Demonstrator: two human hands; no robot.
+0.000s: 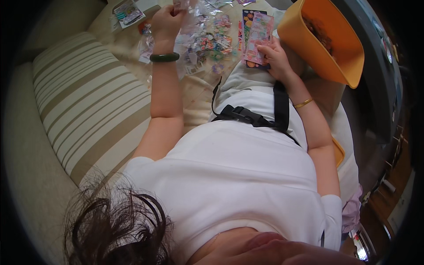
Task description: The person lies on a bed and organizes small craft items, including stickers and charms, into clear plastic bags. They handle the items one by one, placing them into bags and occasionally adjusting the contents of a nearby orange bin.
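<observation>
My left hand (166,25) is raised at the top edge, its fingers closed on a small pinkish packet (181,5) that the frame partly cuts off. A jade-like bracelet circles that wrist. On my lap, my right hand (277,59) grips a pink patterned sticker sheet (259,33), with the thumb across its lower part. Beneath that sheet lies a dark card (250,18) with colourful round designs. Between my hands, several colourful stickers (215,42) and clear plastic wrappers are spread over the pale sofa cover.
An orange bin (353,66) with brownish scraps inside stands tilted at my right. A white box (128,17) holding colourful packets lies at the far left. The striped seat cushion (95,92) stretches along my left side, and a dark rounded object (380,101) rises beyond the bin.
</observation>
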